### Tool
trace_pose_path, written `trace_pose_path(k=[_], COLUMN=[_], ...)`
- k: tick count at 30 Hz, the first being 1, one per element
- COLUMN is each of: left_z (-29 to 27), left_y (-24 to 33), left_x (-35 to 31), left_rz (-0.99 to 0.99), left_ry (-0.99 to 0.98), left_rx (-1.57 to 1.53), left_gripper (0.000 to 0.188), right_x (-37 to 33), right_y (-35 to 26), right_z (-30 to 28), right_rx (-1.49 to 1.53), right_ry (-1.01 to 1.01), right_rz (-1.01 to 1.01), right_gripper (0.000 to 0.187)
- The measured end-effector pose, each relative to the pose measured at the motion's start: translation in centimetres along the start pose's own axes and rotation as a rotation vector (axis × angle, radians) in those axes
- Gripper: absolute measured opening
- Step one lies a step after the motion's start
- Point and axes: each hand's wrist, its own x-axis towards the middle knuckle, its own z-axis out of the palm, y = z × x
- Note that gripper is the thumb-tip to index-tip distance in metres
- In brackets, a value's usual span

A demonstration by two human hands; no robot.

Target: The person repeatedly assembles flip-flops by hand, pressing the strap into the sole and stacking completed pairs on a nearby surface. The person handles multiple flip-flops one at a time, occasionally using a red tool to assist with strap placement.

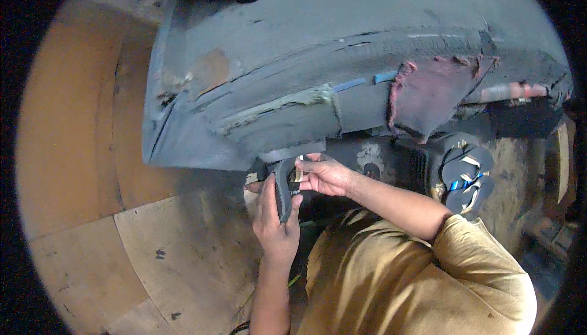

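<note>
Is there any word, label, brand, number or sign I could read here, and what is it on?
None that I can read.
Dark flip-flop in the left hand: no legible lettering.
Flip-flops at the right: no legible lettering; the blue-and-white patch there is too small and blurred to tell.
Tan shirt: no lettering shows.

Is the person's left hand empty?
No, the left hand holds a dark curved piece between its thumb and fingers.

Soft light brightens the tan shirt [379, 274]; shadow pools beneath the grey surface [367, 17]; mild blur, bent edges, grainy black corners.
</note>
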Motion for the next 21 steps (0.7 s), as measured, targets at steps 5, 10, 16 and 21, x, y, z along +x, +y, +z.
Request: trace_pose_path(k=[5, 10, 16, 21], left_z=[1.9, 5.3, 5.8, 3.9], left_y=[0.8, 1.6, 2.0, 2.0], left_x=[1.7, 4.5, 3.5, 1.2], left_rz=[-0.105, -0.329, -0.388, -0.488], left_ry=[-0.132, -0.283, -0.14, 0.03], left_rx=[0.033, -0.032, -0.367, -0.664], left_gripper=[0.047, 0.052, 0.034, 0.027], right_x=[-2.1, -6.4, -9.8, -8.6], right_y=[1.6, 1.1, -3.7, -6.9], right_z=[-2.9, -3.6, -1.6, 3.1], right_rx=[0.122, 0.095, -0.166, -0.394], right_ry=[0.017, 0.402, 0.606, 0.554], right_rz=[-0.038, -0.013, 0.081, 0.189], right_gripper=[0.027, 0.032, 0.036, 0.046])
